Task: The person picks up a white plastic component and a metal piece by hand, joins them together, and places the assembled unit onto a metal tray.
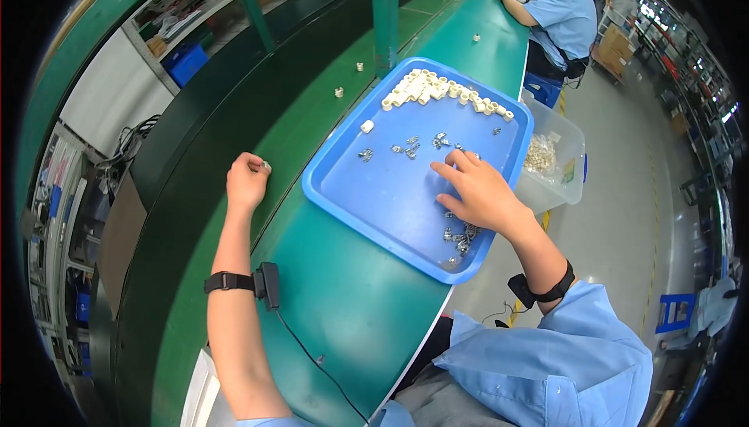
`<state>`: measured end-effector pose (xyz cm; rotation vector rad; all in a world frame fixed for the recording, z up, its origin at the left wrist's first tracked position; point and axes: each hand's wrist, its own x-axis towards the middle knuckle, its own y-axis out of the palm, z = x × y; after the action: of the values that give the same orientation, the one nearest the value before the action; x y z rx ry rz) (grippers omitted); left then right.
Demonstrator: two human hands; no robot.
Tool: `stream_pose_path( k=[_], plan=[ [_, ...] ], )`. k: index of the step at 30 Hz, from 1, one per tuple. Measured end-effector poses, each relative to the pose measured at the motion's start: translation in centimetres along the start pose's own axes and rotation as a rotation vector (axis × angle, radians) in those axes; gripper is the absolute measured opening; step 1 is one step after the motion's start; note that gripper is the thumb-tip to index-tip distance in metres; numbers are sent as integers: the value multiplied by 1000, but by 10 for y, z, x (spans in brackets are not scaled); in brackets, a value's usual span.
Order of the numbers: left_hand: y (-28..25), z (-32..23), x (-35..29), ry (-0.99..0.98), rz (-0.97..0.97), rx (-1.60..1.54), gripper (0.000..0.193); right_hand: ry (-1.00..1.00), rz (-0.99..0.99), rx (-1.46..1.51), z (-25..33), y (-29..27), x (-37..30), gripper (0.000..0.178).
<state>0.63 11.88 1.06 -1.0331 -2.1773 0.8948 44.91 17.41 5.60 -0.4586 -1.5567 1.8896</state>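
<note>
My left hand (247,183) is over the green belt, left of the tray. Its thumb and fingers are pinched together on a small pale, shiny part (266,166), mostly covered by the fingertips. A blue tray (374,250) rests on the green table. Over its right side, my right hand (482,197) reaches in with fingers apart, close above small metal clips (463,238); no held thing shows. More metal clips (407,147) lie in loose clusters mid-tray. Short cream-coloured hollow cylinders (421,87) are heaped along the far side, and a single cylinder (367,126) lies apart at the left.
Small white pieces (339,93) stand on the belt (300,134) beyond my left hand. A green post (385,17) rises behind the tray. Right of the table is a clear bin (573,169) with bagged parts. A co-worker (563,17) sits farther along. A black cable (320,366) crosses the table.
</note>
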Motion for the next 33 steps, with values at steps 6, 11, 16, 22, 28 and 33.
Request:
stream_pose_path(
  k=[6, 11, 16, 22, 28, 33],
  plan=[
    [36, 7, 11, -66, 59, -97, 23, -11, 2, 4, -7, -8, -21, 44],
    [12, -15, -16, -96, 4, -57, 36, -65, 43, 119, 0, -17, -34, 33],
    [-57, -14, -64, -17, -10, -50, 42, -145, 104, 96, -5, -7, -34, 20],
    [-182, 18, -188, 15, -117, 181, 31, -189, 24, 192, 9, 18, -16, 10],
    [-322, 50, -388, -407, -271, 369, 21, -237, -48, 213, -1, 14, -17, 10],
    [-370, 128, -633, -816, -402, 648, 12, -63, 56, 276, 4, 22, -9, 11]
  ],
)
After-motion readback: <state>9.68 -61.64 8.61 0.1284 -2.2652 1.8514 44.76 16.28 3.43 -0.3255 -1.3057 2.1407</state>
